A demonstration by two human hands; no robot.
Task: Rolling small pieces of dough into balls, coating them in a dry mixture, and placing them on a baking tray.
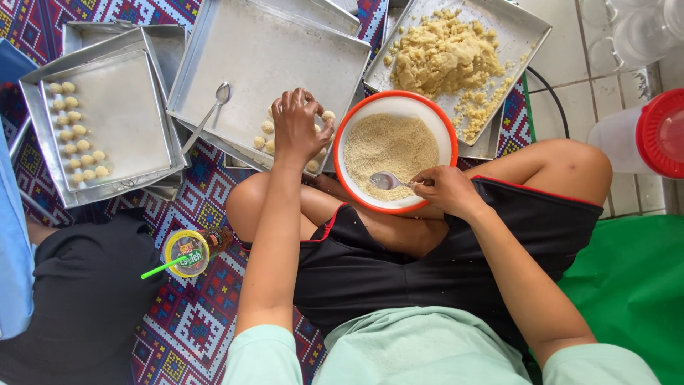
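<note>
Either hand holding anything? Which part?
Right hand holds a metal spoon by its handle end, bowl resting in the crumbs of the orange-rimmed bowl. Left hand rests fingers-down on dough balls in the metal tray; any grip is hidden.

Matt, dull-sheened metal trays (pixel 263 43), shiny metal spoon (pixel 385 180), seemingly glossy plastic bowl (pixel 342 135), rough crumbly crumbs (pixel 388 146).

Orange-rimmed white bowl (pixel 346 128), beige crumbs (pixel 388 146), multicolour geometric-patt. mat (pixel 199 314).

A single head-worn camera looks almost straight down from close above the seated person's lap (no second view shares the scene), facing forward over the orange-rimmed bowl (pixel 396 151) to the metal trays (pixel 263 64) on the patterned mat (pixel 192 321).
</note>
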